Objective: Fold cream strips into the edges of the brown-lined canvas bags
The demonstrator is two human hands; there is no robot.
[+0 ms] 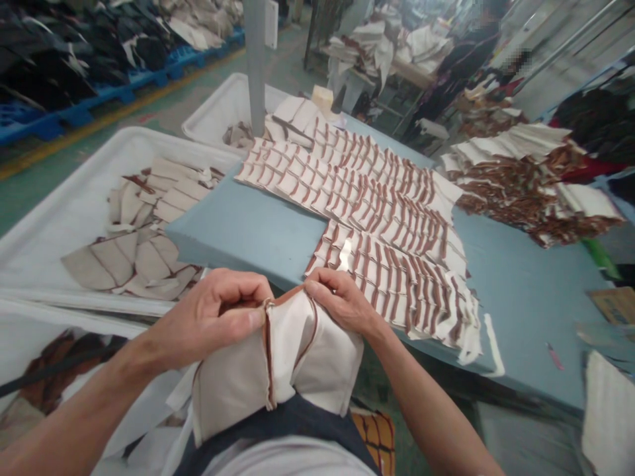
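Observation:
Between my two hands hangs a sewn off-white fabric piece (pixel 327 350) with brown seams, its lower part resting against my lap. My left hand (pixel 213 317) pinches its top edge beside a brown seam, thumb against the fingers. Across from it, my right hand (pixel 342 297) grips the same edge farther right, with the fingers closed. A brown strip of the inner side shows along the edge between them. Just beyond my right hand, overlapping rows of similar white pieces (pixel 387 264) with brown edges lie on the blue table (pixel 238 218).
White bins (pixel 30 238) with fabric pieces (pixel 163 198) stand at the left. A grey post (pixel 255 66) rises behind the table. Stacked brown and white pieces (pixel 516 172) lie at the right, near a small pink-handled tool (pixel 554 357). Another person (pixel 456 66) is in the background.

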